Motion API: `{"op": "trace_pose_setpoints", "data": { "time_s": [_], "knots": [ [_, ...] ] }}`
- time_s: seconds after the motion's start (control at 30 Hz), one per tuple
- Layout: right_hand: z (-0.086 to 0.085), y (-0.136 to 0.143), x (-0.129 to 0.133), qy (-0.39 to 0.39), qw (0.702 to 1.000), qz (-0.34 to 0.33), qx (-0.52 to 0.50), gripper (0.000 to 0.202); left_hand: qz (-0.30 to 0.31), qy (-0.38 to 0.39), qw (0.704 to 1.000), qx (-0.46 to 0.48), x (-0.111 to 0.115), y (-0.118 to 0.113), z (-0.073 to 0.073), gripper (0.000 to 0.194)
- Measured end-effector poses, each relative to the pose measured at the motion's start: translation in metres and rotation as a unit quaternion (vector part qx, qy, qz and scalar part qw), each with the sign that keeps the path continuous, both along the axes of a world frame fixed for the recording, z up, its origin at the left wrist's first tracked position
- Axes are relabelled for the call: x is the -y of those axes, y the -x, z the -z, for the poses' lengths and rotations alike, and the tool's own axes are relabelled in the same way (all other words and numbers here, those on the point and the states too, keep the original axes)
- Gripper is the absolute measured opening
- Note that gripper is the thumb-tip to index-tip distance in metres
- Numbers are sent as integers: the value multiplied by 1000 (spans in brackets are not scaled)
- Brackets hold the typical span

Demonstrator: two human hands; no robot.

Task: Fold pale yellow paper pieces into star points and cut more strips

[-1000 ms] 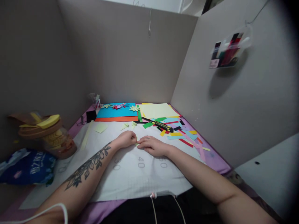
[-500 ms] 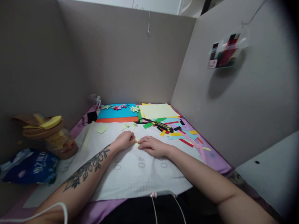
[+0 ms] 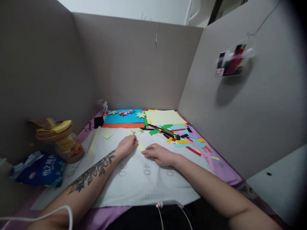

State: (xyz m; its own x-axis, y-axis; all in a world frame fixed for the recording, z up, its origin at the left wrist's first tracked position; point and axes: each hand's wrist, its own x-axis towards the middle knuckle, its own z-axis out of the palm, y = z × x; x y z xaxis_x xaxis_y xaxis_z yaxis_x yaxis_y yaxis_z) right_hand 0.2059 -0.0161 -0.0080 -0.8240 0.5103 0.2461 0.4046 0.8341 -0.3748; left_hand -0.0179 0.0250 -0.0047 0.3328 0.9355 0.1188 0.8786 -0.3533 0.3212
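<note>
A small pale yellow piece of paper lies between my hands on the white, number-marked sheet. My left hand is closed, with its fingertips at the left edge of that paper. From the other side, my right hand rests palm down, fingers stretched out and tips at the paper's lower right edge. Just beyond are small folded pale yellow paper pieces. A pale yellow paper square and a long pale strip lie to the left.
Coloured paper strips and a black-and-yellow utility knife lie at right. Behind stand paper stars on blue sheets, beside a pale yellow stack. A lidded cup and blue packet sit left. Grey partitions enclose the table.
The view has tilted and shifted slightly, so everything sits a little lower and to the right. My hands are a bit farther apart, showing more of the small paper between them.
</note>
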Motion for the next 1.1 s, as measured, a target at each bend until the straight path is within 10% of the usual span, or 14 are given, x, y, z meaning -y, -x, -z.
{"op": "trace_pose_setpoints", "data": {
  "time_s": [0.3,0.6,0.87,1.1],
  "knots": [
    [6,-3,2,-10,997,17,-72,28,10,2,1000,21,-1,4,1,16],
    [10,0,3,-14,993,26,-112,29,150,15,982,115,2,9,4,15],
    [13,17,-16,-16,927,262,-266,14,107,39,953,280,7,2,-5,13],
    [13,32,-22,49,911,278,-302,10,72,-30,943,324,11,-6,-4,15]
  ]
}}
